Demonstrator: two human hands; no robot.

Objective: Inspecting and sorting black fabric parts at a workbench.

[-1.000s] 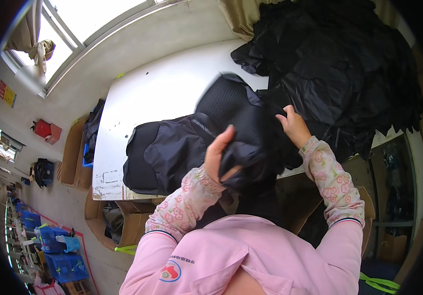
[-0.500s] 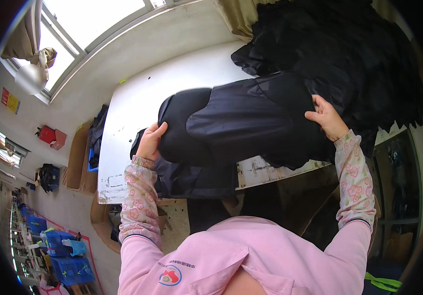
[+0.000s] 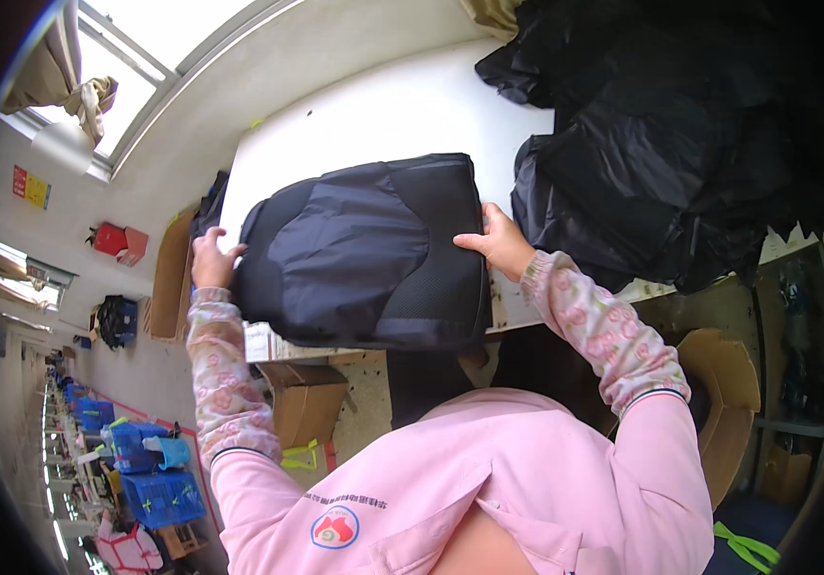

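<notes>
A black fabric piece (image 3: 354, 254), smooth in the middle with textured mesh-like panels at both ends, lies spread on the white table (image 3: 412, 110) in front of me. Its near edge reaches the table's front edge. My right hand (image 3: 503, 241) pinches the right edge, thumb on top and fingers underneath. At the left edge is my left hand (image 3: 213, 261), fingers apart, its thumb tip close to or touching the fabric. Whether the piece is one layer or several stacked ones, I cannot tell.
A large heap of black fabric (image 3: 661, 163) covers the table's right side. Below the table stand a cardboard box (image 3: 305, 398) at left and an opened carton (image 3: 719, 402) at right. Blue crates (image 3: 158, 484) line the room at far left.
The fabric piece has moved left, away from the heap, and now lies flatter on the table. Both hands moved left with it; the left hand's fingers have opened from their grip.
</notes>
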